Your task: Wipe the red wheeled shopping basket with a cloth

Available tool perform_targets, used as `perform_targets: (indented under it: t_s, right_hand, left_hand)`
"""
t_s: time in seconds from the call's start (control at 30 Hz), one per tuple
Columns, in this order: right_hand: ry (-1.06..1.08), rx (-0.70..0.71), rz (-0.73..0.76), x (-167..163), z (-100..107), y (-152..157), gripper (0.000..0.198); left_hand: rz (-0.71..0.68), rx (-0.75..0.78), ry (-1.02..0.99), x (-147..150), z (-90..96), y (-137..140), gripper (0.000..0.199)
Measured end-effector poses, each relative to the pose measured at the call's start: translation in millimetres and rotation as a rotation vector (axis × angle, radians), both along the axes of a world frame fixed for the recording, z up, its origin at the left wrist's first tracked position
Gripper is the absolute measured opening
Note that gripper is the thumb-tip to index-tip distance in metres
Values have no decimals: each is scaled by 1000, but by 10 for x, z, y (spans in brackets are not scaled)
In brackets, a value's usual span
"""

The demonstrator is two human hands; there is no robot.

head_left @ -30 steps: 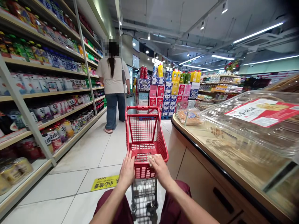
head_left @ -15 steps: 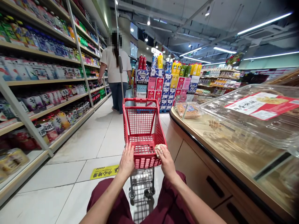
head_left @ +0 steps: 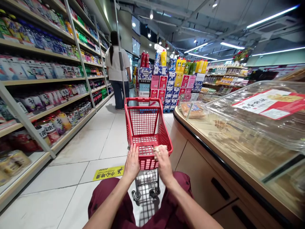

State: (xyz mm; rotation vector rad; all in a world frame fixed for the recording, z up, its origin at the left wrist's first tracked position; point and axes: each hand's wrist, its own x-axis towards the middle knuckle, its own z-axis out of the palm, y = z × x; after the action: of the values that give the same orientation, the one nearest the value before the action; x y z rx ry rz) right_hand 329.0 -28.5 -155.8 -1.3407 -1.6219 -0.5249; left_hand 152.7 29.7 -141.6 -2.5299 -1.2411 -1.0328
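A small red shopping cart (head_left: pixel 143 162) with a mesh basket stands right in front of my knees. My left hand (head_left: pixel 132 162) rests on the near left corner of its rim, fingers stretched out along the side. On the near rim, right of the middle, my right hand (head_left: pixel 163 159) presses a pale crumpled cloth (head_left: pixel 157 151) against the red plastic. Its fingers are bent over the cloth, which is partly hidden beneath them. Below the basket, the grey frame and casters show between my knees.
Drink shelves (head_left: pixel 43 79) line the left side. A wooden counter (head_left: pixel 202 149) with clear plastic food boxes (head_left: pixel 257 121) runs close on the right. Ahead, a person (head_left: pixel 119 66) stands near stacked drink cartons (head_left: pixel 164 86). A yellow floor sticker (head_left: pixel 108 173) lies left of the cart.
My right hand has slid left along the near rim with the cloth. The cart has shifted slightly to the right in view. The person ahead has turned and moved a little.
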Motion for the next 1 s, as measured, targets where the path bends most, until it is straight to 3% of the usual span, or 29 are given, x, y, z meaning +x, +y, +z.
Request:
perform_targets:
  t_s: [0.13,0.33,0.57,0.7,0.83,1.0]
  right_hand:
    - [-75,-24,113,-325,18,91,45]
    - [9,-63,-21,151,69,-42,47]
    - [-111,-210,16,-438,200,142,47]
    - [-171,-226,8,-23,158,85,45]
    - [-36,-159,-110,358,58,-59,53]
    - [-11,-102,-18,-160,17,23,57]
  left_hand:
    - [-10,7,28,-3,6,3,73]
    - [-7,-14,50,-16,23,15,72]
    - [-30,-29,43,-51,26,25,71]
    - [11,-47,62,-49,39,27,70]
    - [62,-61,40,18,43,-21,72]
    - [44,-52,37,27,54,-54,72]
